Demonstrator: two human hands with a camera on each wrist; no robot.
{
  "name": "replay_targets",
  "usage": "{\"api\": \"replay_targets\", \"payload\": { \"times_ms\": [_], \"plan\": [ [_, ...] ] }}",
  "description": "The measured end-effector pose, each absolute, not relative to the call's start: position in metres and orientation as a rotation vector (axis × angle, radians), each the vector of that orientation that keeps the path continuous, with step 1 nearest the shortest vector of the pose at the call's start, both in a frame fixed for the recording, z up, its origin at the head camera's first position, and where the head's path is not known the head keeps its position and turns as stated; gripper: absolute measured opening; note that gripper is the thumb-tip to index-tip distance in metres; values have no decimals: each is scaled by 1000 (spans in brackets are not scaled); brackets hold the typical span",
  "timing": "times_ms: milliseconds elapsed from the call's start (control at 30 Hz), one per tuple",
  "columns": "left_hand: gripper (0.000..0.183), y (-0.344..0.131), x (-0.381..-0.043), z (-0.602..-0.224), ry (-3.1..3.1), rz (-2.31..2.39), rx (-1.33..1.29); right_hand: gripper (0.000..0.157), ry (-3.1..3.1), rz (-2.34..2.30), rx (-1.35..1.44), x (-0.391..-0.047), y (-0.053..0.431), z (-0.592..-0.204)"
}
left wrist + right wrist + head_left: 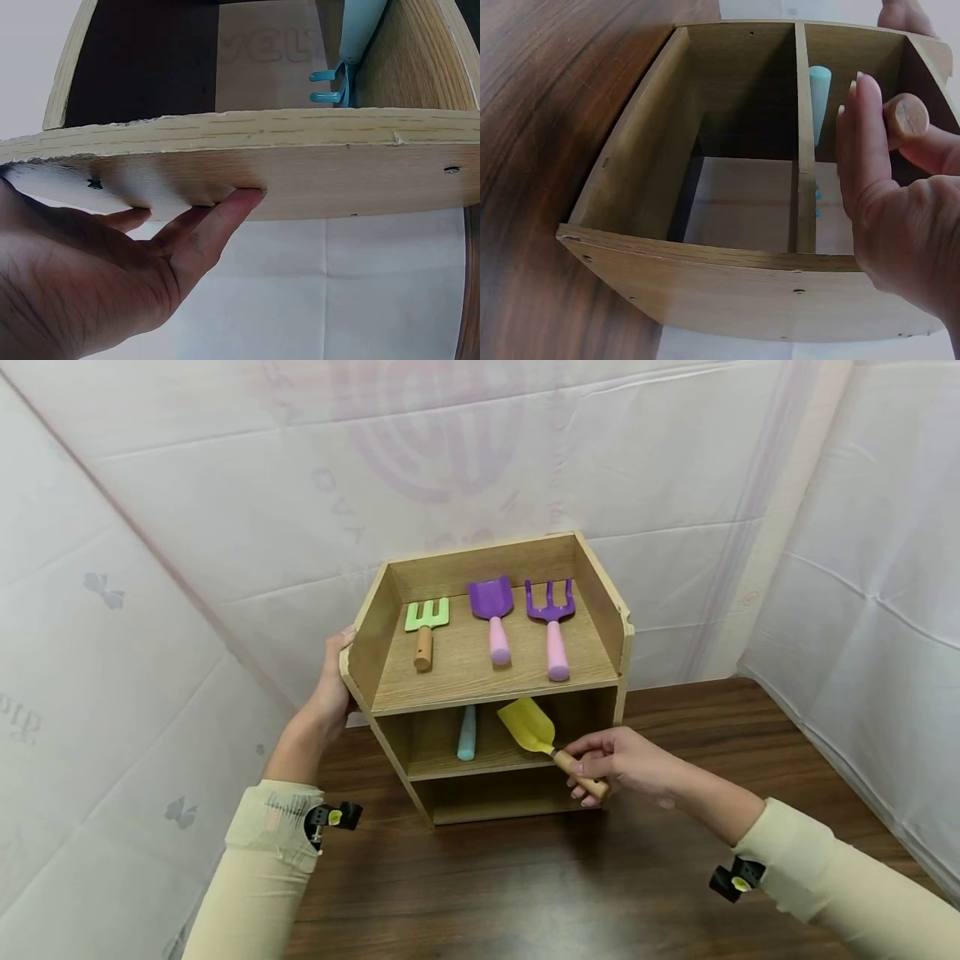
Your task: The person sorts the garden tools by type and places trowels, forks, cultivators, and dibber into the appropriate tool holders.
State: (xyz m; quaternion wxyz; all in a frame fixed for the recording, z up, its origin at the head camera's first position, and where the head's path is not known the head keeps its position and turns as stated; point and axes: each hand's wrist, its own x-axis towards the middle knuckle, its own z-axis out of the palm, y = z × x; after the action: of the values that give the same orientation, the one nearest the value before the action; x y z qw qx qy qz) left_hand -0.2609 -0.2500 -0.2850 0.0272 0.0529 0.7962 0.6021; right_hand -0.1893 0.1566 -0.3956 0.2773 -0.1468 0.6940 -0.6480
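A yellow toy trowel [527,725] with a wooden handle is in my right hand [611,764], pinched by the handle between thumb and fingers. Its blade points up and left, in front of the middle shelf. In the right wrist view the handle's end [910,116] shows beside the straight fingers. My left hand [330,689] rests against the outer left side of the small wooden shelf unit [495,697]; in the left wrist view its fingertips [244,201] press on that side panel. A light blue hand fork [346,82] lies on the middle shelf, its handle toward the front.
On the top shelf lie a green fork [424,631], a purple shovel [492,602] with a pink handle and a purple fork [553,627]. The unit stands on a dark wooden surface [510,885], with white sheeting [300,485] behind and at both sides.
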Motion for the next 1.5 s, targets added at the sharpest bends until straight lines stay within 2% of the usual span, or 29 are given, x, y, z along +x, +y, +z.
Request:
{"api": "replay_targets", "payload": {
  "times_ms": [800,967,1200,1500],
  "plan": [
    [70,-246,-264,-283,2456,1848,178,59,1767,-1971,-176,-179,137,-408],
    [71,-247,-264,-284,2460,1843,188,69,1750,-1945,-195,-178,137,-408],
    [67,-249,-264,-284,2463,1844,181,91,1803,-1853,-248,-174,136,-405],
    [65,-251,-263,-286,2450,1853,176,99,1780,-1806,-358,-174,135,-408]
  ]
}}
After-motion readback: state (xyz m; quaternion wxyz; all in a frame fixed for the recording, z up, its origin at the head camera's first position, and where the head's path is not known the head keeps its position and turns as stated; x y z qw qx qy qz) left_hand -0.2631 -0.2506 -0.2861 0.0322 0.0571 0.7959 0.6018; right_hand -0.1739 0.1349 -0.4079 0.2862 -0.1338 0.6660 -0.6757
